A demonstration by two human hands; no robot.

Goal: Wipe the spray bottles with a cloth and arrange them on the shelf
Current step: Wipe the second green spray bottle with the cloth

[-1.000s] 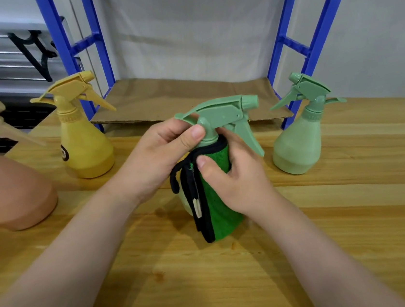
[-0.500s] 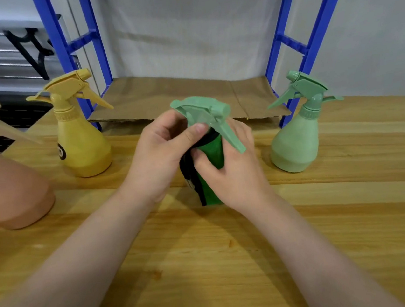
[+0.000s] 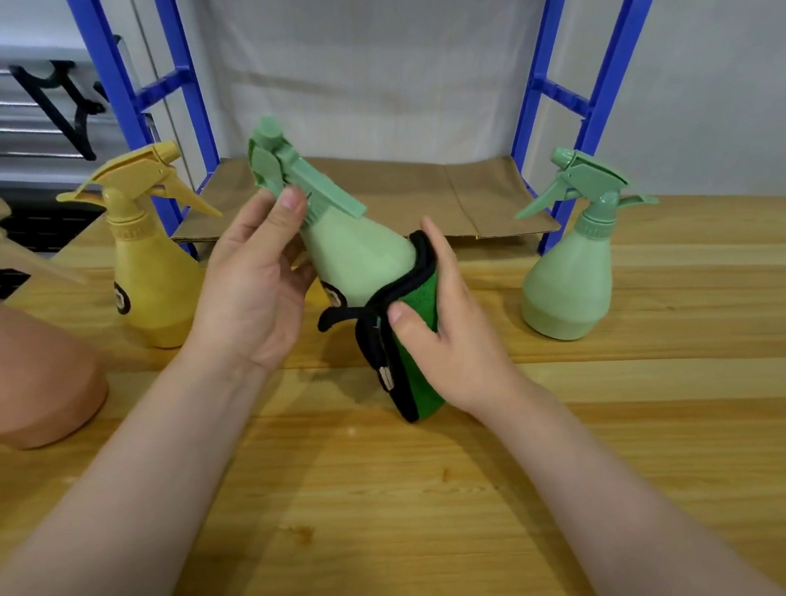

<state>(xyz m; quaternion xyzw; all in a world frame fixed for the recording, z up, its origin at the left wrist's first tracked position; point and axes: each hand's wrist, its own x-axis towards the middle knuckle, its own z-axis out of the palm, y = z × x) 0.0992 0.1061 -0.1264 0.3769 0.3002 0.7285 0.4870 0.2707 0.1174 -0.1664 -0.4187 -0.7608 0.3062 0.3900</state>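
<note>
A pale green spray bottle [image 3: 356, 253] is tilted to the left above the wooden table, its nozzle head pointing up and away. My left hand [image 3: 252, 284] holds it at the neck, thumb against the trigger head. My right hand [image 3: 448, 330] grips a green cloth with black trim [image 3: 414, 373] wrapped round the bottle's lower body and base. A second pale green bottle [image 3: 569, 272] stands upright to the right. A yellow bottle [image 3: 153, 271] stands to the left. The shelf [image 3: 417, 187] behind is lined with brown paper and framed by blue posts.
A large terracotta-coloured spray bottle [image 3: 11, 361] with a grey head stands at the far left edge. The wooden table [image 3: 406, 517] stretches toward me. Blue shelf posts [image 3: 601, 78] rise on both sides of the shelf. A black bracket hangs on the left wall.
The bottle has tipped to the left and turned, so its head points away. My right hand slid the cloth down from the neck to the lower body and base.
</note>
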